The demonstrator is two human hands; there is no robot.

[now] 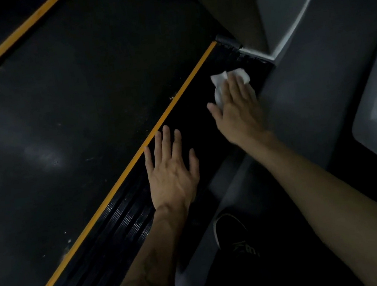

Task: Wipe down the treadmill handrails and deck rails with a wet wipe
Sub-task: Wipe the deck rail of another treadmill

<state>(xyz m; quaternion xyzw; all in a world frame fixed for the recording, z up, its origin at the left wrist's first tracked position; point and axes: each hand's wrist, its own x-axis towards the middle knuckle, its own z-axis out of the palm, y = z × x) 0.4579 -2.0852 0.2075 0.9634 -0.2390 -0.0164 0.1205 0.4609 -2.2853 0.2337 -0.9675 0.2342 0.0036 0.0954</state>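
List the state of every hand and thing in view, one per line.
right hand: fingers straight, pressing the wet wipe flat on the deck rail.
left hand: fingers spread, resting flat on the deck rail, holding nothing.
wet wipe: crumpled, partly under the right hand, near the rail's far end.
deck rail: black, ribbed, glossy in the near part.
treadmill belt: dark, with pale smudges and specks.
shoe: on the floor beside the rail.

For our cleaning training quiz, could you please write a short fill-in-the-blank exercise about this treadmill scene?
1. The right hand presses a crumpled ____ wet wipe onto the black ribbed deck rail.
2. The left hand rests ____ on that rail, holding nothing.
3. A ____ stripe separates the rail from the black running belt.

Missing words: white; flat; yellow
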